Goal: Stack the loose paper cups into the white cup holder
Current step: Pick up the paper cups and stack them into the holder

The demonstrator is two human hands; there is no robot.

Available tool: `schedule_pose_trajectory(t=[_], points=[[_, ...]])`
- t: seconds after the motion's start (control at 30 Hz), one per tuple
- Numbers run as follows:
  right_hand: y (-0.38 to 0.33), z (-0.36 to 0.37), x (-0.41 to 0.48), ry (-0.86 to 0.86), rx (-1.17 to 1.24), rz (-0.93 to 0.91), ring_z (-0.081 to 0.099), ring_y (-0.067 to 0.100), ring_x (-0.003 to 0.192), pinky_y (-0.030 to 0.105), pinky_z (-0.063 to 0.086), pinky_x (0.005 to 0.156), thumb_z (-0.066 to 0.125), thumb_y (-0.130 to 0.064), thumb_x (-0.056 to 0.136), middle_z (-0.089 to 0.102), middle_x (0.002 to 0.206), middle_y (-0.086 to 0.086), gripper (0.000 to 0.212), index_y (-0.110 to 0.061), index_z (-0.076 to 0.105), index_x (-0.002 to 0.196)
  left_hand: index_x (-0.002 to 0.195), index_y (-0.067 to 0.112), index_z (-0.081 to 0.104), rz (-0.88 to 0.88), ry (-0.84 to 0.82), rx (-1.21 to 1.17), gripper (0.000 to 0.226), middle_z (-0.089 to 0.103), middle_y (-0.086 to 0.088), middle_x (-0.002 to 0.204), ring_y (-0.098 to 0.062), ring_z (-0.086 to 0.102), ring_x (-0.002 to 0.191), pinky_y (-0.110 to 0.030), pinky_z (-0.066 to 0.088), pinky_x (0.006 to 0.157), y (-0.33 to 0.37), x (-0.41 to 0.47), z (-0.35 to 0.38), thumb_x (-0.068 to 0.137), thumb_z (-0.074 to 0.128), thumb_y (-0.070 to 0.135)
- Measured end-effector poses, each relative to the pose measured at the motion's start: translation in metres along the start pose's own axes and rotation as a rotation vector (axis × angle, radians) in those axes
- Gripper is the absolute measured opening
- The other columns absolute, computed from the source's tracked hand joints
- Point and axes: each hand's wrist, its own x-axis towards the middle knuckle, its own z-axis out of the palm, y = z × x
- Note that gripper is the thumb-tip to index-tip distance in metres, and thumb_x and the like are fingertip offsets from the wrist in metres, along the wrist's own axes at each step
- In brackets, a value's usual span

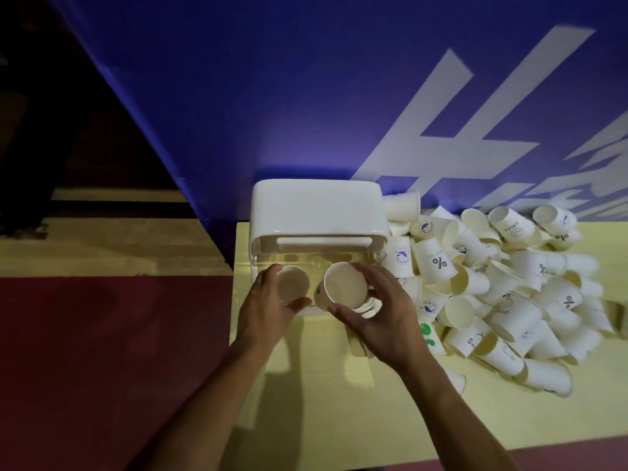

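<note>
Pale yellow table (306,402) — blue lettered wall (272,96) behind, dim room

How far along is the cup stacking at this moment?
Early. Done: little shows beyond a few nested rims under the right hand. In hand: each hand grips a cup at the white cup holder, the left hand one, the right another. Left: a big pile of loose cups beside it.

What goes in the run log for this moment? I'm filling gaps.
left hand: holds paper cup | right hand: holds paper cup stack | white plastic cup holder: behind | loose cups: piled right
</note>
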Motion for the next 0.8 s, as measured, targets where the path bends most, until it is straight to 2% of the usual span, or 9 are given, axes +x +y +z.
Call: schedule_pose_trajectory(t=[0.1,0.17,0.23,0.3,0.37,0.5,0.57,0.63,0.8], points=[[-0.006,0.017,0.005,0.012,0.005,-0.045,0.058,0.001,0.117,0.021,0.050,0.094,0.089,-0.045,0.074,0.061,0.126,-0.011,0.068,-0.020,0.062,0.131,0.140,0.018,0.046,0.033,-0.028,-0.024,0.090,0.058,-0.005,0.136,-0.025,0.060,0.121,-0.039,0.056,0.083,-0.003,-0.001,0.000,0.068,0.084,0.058],[-0.009,0.029,0.009,0.006,-0.007,-0.084,0.058,0.006,0.121,0.025,0.050,0.097,0.089,-0.044,0.075,0.060,0.131,-0.010,0.071,-0.018,0.060,0.134,0.142,0.017,0.044,0.056,-0.063,-0.040,0.092,0.055,-0.003,0.137,-0.021,0.057,0.122,-0.035,0.053,0.086,-0.010,0.000,-0.003,0.069,0.087,0.053],[-0.011,0.040,0.011,0.002,-0.009,-0.109,0.056,0.006,0.123,0.022,0.048,0.100,0.089,-0.043,0.075,0.059,0.133,-0.008,0.072,-0.016,0.059,0.135,0.146,0.017,0.041,0.049,-0.080,-0.071,0.087,0.052,-0.003,0.141,-0.020,0.055,0.127,-0.035,0.052,0.095,-0.019,-0.003,-0.006,0.075,0.087,0.035],[-0.009,0.052,0.013,-0.012,-0.019,-0.114,0.055,0.005,0.125,0.019,0.045,0.102,0.088,-0.043,0.075,0.059,0.134,-0.006,0.072,-0.014,0.060,0.135,0.149,0.016,0.042,0.003,-0.059,-0.148,0.075,0.055,-0.004,0.143,-0.022,0.056,0.129,-0.038,0.050,0.103,-0.029,-0.007,-0.011,0.083,0.077,0.012],[-0.004,0.062,0.014,-0.032,-0.046,-0.103,0.054,0.007,0.127,0.018,0.044,0.103,0.088,-0.044,0.075,0.059,0.136,-0.006,0.073,-0.015,0.059,0.136,0.149,0.019,0.046,-0.043,-0.050,-0.262,0.064,0.058,-0.002,0.142,-0.018,0.059,0.127,-0.038,0.051,0.105,-0.036,-0.009,-0.016,0.091,0.066,0.003],[0.009,0.081,0.020,-0.093,-0.107,-0.107,0.055,0.006,0.124,0.016,0.045,0.101,0.085,-0.047,0.077,0.059,0.135,-0.008,0.071,-0.017,0.058,0.136,0.143,0.024,0.056,-0.087,0.024,-0.353,0.038,0.063,0.001,0.138,-0.010,0.059,0.122,-0.022,0.045,0.097,-0.030,-0.008,-0.027,0.105,0.050,0.019],[0.016,0.089,0.025,-0.122,-0.150,-0.095,0.055,0.007,0.123,0.013,0.043,0.100,0.084,-0.046,0.077,0.060,0.136,-0.007,0.072,-0.017,0.057,0.137,0.141,0.022,0.059,-0.098,0.022,-0.374,0.036,0.063,0.004,0.136,-0.005,0.056,0.119,-0.009,0.039,0.089,-0.022,-0.004,-0.030,0.108,0.046,0.027],[0.025,0.097,0.029,-0.155,-0.205,-0.065,0.056,0.010,0.125,0.017,0.043,0.100,0.084,-0.046,0.077,0.060,0.139,-0.006,0.075,-0.018,0.055,0.141,0.141,0.022,0.059,-0.082,-0.011,-0.357,0.037,0.062,0.007,0.137,-0.003,0.054,0.118,-0.001,0.035,0.084,-0.017,0.000,-0.029,0.108,0.044,0.031],[0.036,0.108,0.033,-0.202,-0.216,0.026,0.054,0.013,0.132,0.023,0.042,0.106,0.083,-0.052,0.077,0.057,0.146,-0.005,0.083,-0.022,0.051,0.147,0.141,0.031,0.058,-0.040,-0.045,-0.270,0.038,0.066,0.006,0.134,-0.013,0.063,0.117,-0.022,0.046,0.088,-0.026,0.004,-0.018,0.107,0.046,0.021]])
